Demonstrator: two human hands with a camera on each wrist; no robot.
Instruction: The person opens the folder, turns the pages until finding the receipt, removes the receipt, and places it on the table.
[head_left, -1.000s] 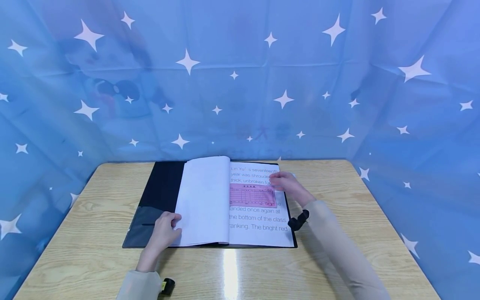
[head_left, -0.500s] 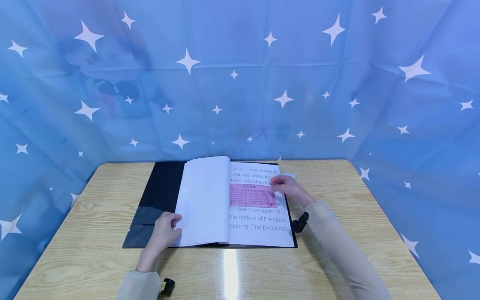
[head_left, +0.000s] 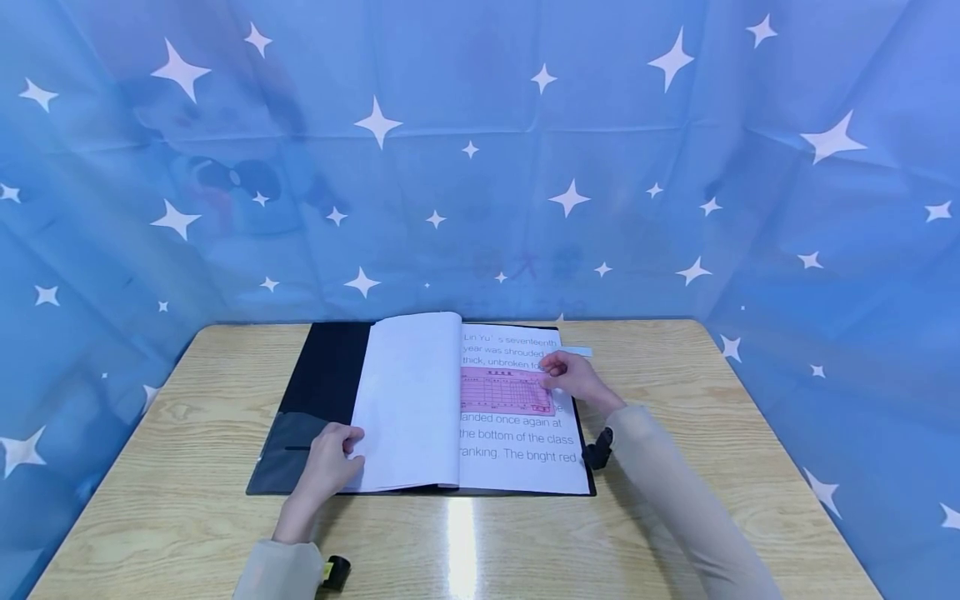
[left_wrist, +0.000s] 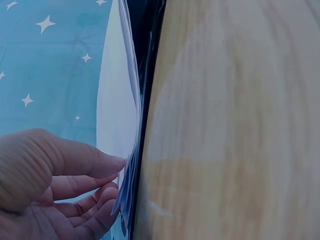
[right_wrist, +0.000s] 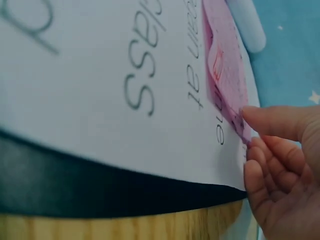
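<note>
An open black folder lies on the table, with white pages turned over to its left. My left hand pinches the outer edge of these turned pages between thumb and fingers, near the lower left corner. On the right lies a page with large print. Across that page is a pink printed form, its left end reaching the fold. My right hand pinches the form's right edge, the thumb on top. In the right wrist view the pink form bows up slightly off the page.
A pale blue strip sticks out past the folder's right edge, behind my right hand. The wooden table runs around the folder. A blue star-patterned cloth hangs along the back and sides.
My right hand has shifted slightly toward me at the form's right edge, and more of the pale blue strip shows behind it. The left hand and the pages stay put.
</note>
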